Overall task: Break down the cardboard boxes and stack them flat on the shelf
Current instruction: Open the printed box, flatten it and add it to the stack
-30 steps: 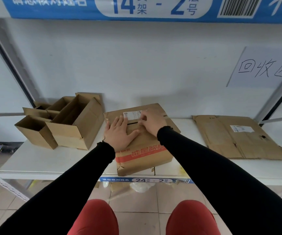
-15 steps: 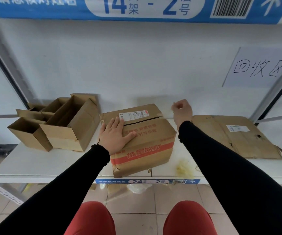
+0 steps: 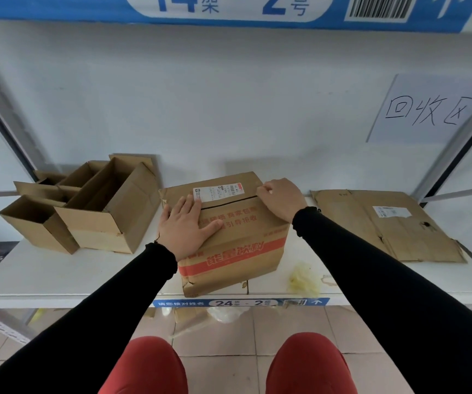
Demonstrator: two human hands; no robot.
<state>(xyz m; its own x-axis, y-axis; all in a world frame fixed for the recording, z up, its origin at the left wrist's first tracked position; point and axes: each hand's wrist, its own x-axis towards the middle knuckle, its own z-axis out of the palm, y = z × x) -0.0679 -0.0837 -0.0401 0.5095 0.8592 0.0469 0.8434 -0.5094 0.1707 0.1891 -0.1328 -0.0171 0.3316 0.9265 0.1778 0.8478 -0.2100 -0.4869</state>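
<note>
Two hands on box [image 3: 237,237], seemingly skewed

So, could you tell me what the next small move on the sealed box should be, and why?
Probably peel along the seam: the right hand pinches at the right end of the top seam, while the left hand lies flat on the closed box.

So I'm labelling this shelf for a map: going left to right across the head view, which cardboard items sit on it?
Open empty boxes → taped box under both hands → crumpled yellow plastic → flattened cardboard.
</note>
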